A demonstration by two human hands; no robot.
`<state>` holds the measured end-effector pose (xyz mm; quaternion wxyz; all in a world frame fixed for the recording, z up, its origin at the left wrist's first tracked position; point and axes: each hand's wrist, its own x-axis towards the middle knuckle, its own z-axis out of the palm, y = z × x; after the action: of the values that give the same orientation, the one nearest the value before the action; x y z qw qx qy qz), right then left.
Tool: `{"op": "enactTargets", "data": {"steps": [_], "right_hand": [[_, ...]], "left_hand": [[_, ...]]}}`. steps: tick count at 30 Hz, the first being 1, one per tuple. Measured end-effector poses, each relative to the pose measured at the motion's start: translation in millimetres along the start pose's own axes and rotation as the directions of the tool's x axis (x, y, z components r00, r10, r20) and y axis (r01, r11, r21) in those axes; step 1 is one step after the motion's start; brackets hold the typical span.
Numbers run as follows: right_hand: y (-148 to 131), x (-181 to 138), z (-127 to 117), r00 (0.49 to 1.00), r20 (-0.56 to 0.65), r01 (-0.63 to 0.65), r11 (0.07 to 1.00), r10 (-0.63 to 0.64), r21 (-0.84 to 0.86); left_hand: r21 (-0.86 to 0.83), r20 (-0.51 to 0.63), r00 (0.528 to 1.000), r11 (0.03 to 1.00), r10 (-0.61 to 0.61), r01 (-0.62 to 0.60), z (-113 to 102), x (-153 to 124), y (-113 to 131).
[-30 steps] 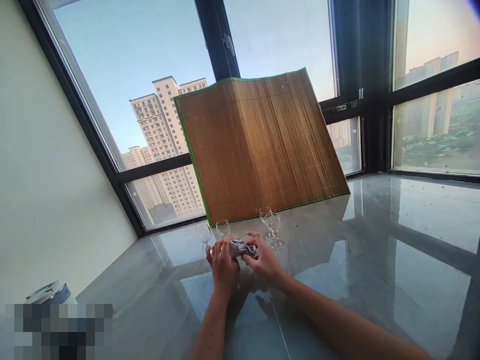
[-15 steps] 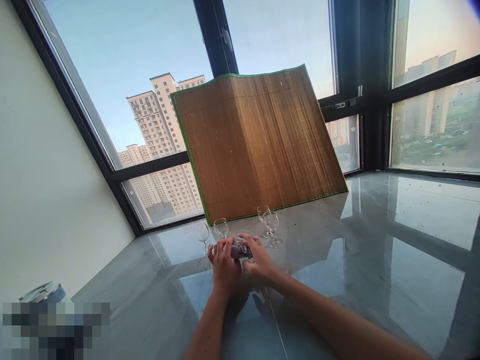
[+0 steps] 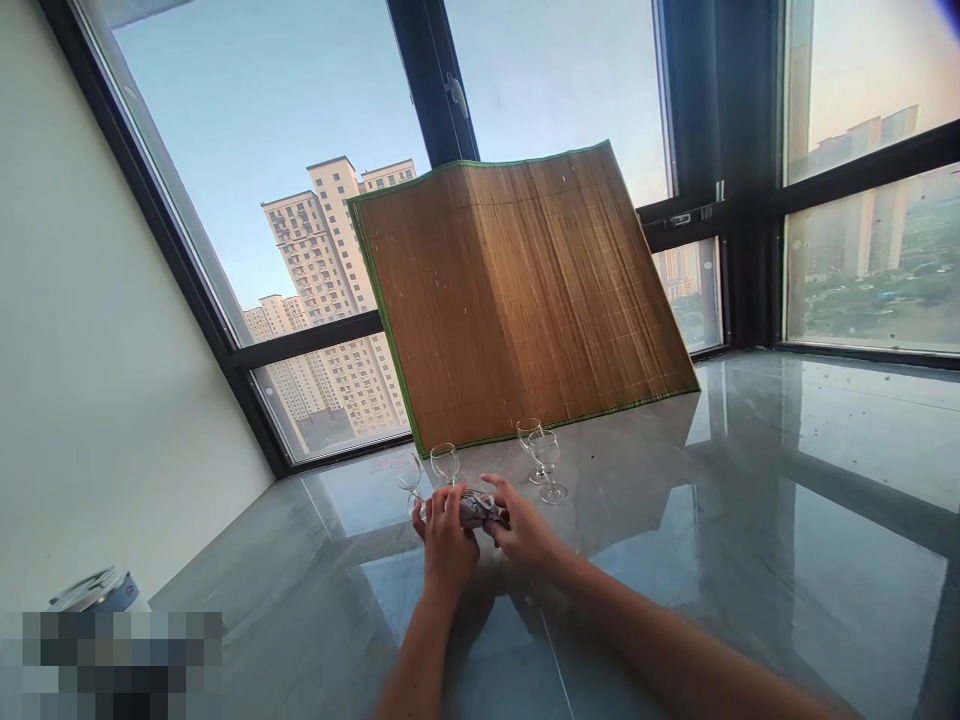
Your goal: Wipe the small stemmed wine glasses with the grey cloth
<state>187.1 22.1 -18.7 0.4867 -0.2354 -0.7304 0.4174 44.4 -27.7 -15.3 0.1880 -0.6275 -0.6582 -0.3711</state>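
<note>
My left hand [image 3: 448, 538] and my right hand [image 3: 523, 528] meet over the grey floor, both closed on a crumpled grey cloth [image 3: 475, 509]. The left fingers curl over its left side, and the right thumb and fingers pinch its right end. Whether a glass is wrapped inside the cloth is hidden. Just beyond the left hand are two clear stemmed glasses, one at the left [image 3: 406, 470] and another beside it [image 3: 445, 461]. Past the right hand, two more stand upright, a nearer glass [image 3: 545, 455] partly overlapping a farther glass [image 3: 528, 436].
A brown bamboo mat [image 3: 517, 300] with green edging leans against the window frame behind the glasses. The glossy tiled surface [image 3: 645, 620] reflects the windows. A white wall [image 3: 112, 330] rises at left, with a lidded container [image 3: 101, 590] low beside it, partly pixelated.
The right fingers have shifted slightly on the cloth, and more of its folds show between the hands. The whole view has moved a little; the glasses stay in place.
</note>
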Motion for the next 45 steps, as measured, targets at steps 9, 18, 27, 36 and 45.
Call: {"op": "enactTargets", "data": {"steps": [9,18,27,36,45], "right_hand": [[-11.5,4.0,-9.5,0.972,-0.181,-0.111,0.973,0.148,0.201],[-17.8,-0.4,-10.0,0.935,-0.352,-0.023,0.996,0.053,0.089],[-9.4,4.7,-19.9,0.882,-0.468,-0.059,0.998,0.062,0.021],[-9.7,-1.7,-12.1,0.976,-0.194,-0.132,0.978,0.100,-0.160],[-21.0,-5.1,-13.5,0.958,-0.241,0.037,0.902,-0.154,-0.431]], "left_hand": [[0.022,-0.022,1.000,1.000,-0.021,0.022,-6.4,0.4,2.3],[0.077,-0.038,0.999,0.996,-0.039,0.042,-6.9,0.9,0.8],[0.003,-0.152,0.959,0.970,-0.241,0.244,-10.1,4.6,-6.9],[-0.593,-0.234,0.707,0.674,-0.667,0.441,-19.8,19.7,-18.9],[-0.866,0.158,0.867,0.355,-0.473,0.352,-17.9,20.9,-5.1]]}}
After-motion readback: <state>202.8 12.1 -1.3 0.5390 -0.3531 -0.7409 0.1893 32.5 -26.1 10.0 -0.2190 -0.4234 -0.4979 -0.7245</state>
